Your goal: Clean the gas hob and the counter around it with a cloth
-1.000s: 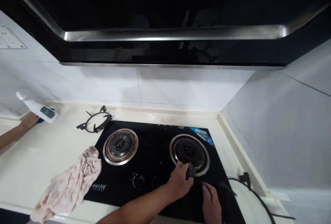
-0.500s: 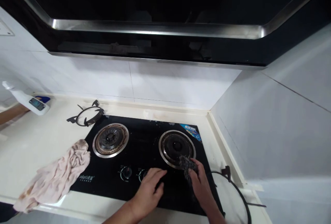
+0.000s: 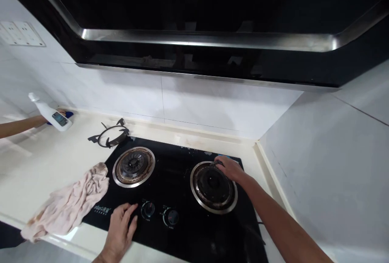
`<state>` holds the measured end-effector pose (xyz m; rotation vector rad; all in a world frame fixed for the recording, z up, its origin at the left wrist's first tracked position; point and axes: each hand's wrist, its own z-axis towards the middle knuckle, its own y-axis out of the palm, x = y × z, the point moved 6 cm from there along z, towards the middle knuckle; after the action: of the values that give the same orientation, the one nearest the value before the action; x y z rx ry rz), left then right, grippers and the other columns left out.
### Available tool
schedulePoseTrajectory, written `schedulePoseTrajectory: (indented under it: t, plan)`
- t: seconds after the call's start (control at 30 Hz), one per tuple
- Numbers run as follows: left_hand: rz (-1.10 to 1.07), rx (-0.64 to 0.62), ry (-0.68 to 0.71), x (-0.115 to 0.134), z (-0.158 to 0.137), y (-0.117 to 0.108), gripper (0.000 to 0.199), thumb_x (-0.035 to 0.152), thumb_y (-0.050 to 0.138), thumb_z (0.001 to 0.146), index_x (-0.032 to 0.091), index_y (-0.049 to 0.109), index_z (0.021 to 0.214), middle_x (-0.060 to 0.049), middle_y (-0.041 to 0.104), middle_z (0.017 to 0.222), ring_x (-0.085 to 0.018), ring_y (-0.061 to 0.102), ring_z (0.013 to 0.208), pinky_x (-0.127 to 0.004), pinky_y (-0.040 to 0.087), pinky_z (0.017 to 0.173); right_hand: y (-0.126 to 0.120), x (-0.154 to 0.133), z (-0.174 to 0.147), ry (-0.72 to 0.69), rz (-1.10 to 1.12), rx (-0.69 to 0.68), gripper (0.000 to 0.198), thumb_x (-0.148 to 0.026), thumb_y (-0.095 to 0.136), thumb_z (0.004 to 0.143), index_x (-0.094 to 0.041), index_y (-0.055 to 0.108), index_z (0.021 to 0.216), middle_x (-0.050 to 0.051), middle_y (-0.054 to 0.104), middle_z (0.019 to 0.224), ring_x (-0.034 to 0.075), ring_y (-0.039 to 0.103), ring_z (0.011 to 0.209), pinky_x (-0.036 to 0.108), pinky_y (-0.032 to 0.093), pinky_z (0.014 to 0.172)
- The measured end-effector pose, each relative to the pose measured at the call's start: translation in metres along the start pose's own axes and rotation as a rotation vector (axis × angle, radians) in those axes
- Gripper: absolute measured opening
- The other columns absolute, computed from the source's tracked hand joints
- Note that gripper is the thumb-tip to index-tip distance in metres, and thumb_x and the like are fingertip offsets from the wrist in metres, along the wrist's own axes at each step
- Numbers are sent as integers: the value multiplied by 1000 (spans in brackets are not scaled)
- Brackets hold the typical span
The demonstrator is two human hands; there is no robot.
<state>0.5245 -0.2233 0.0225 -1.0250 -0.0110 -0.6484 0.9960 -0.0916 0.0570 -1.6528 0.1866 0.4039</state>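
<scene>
My right hand (image 3: pixel 229 167) is closed on a dark scouring pad (image 3: pixel 216 163), pressed to the back rim of the right burner (image 3: pixel 197 190). Most of the pad is hidden under my fingers. Resting on the front of the black glass cooktop (image 3: pixel 170 174), my left hand (image 3: pixel 120 228) holds nothing, its fingers bent slightly and apart. Just right of its fingertips is the left control knob (image 3: pixel 148 209), with a second knob (image 3: pixel 173 217) beyond it. Brown grime marks the left burner (image 3: pixel 133 166).
A pink cloth (image 3: pixel 73 200) lies across the counter and the cooktop's left edge. Behind it sits a black pan support (image 3: pixel 113 136). A white spray bottle (image 3: pixel 53 114) stands near another person's arm (image 3: pixel 22 126), whose hand is on a blue cloth. The range hood (image 3: pixel 206 58) overhangs everything.
My right hand has moved with the scouring pad from the right burner's front to its back rim. My left hand has shifted left, away from the knobs. The view has turned slightly.
</scene>
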Motion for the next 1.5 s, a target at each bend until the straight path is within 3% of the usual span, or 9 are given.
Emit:
schedulePoseTrajectory:
  t: [0.13, 0.3, 0.6, 0.8, 0.97, 1.1, 1.3, 1.4, 1.5]
  plan:
    - [150, 31, 16, -33, 24, 5, 32, 34, 47, 96, 20, 58, 122, -12, 58, 110, -26, 58, 99, -40, 49, 81, 19, -34, 39, -123, -48, -126, 21, -28, 50, 90, -26, 62, 108, 2, 63, 107, 17, 58, 101, 28, 41, 89]
    - [180, -55, 51, -44, 28, 15, 34, 38, 44, 97, 20, 58, 123, -12, 59, 109, -25, 57, 99, -37, 48, 78, 38, -58, 58, -180, -157, -240, 20, -29, 53, 91, -28, 63, 108, 3, 61, 107, 18, 55, 104, 29, 37, 90]
    - [217, -139, 27, -40, 28, 20, 34, 40, 44, 97, 20, 60, 120, -12, 59, 109, -26, 57, 97, -37, 47, 76, 25, -18, 43, -101, -355, -313, 26, -17, 44, 90, -22, 63, 108, 8, 62, 104, 21, 56, 97, 31, 36, 81]
    - [213, -142, -14, -41, 27, 20, 35, 41, 45, 97, 19, 61, 118, -12, 59, 109, -26, 56, 100, -38, 47, 79, 44, -67, 53, -216, -381, -306, 26, -16, 39, 93, -21, 64, 102, 10, 60, 104, 21, 54, 95, 32, 35, 81]
    - [213, -128, -24, -44, 26, 20, 35, 42, 44, 97, 19, 61, 117, -12, 59, 108, -26, 56, 99, -38, 47, 77, 62, -104, 41, -377, -360, -354, 22, -17, 43, 93, -24, 63, 98, 6, 58, 103, 19, 52, 95, 31, 33, 83]
    - [216, -148, -28, -46, 25, 22, 35, 43, 45, 96, 20, 63, 115, -12, 60, 108, -27, 56, 99, -38, 47, 77, 58, -99, 37, -429, -359, -354, 19, -18, 47, 92, -26, 63, 97, 4, 57, 104, 18, 51, 98, 31, 32, 86]
    - [213, -139, -37, -47, 24, 22, 36, 42, 45, 96, 19, 62, 117, -13, 59, 110, -27, 56, 100, -38, 48, 76, 36, -63, 54, -287, -387, -273, 22, -16, 44, 92, -23, 65, 97, 9, 57, 99, 22, 51, 94, 33, 33, 82]
    - [209, -133, -39, -47, 24, 23, 36, 43, 45, 96, 20, 61, 118, -13, 59, 111, -27, 56, 101, -39, 48, 77, 46, -74, 48, -284, -394, -269, 24, -16, 42, 93, -23, 64, 101, 9, 57, 99, 21, 51, 92, 32, 33, 80]
    - [190, -136, -52, -48, 23, 22, 36, 43, 45, 95, 20, 61, 119, -13, 59, 111, -27, 56, 102, -39, 48, 79, 66, -99, 33, -397, -395, -299, 26, -10, 43, 90, -24, 64, 98, 7, 57, 99, 20, 50, 91, 33, 33, 81]
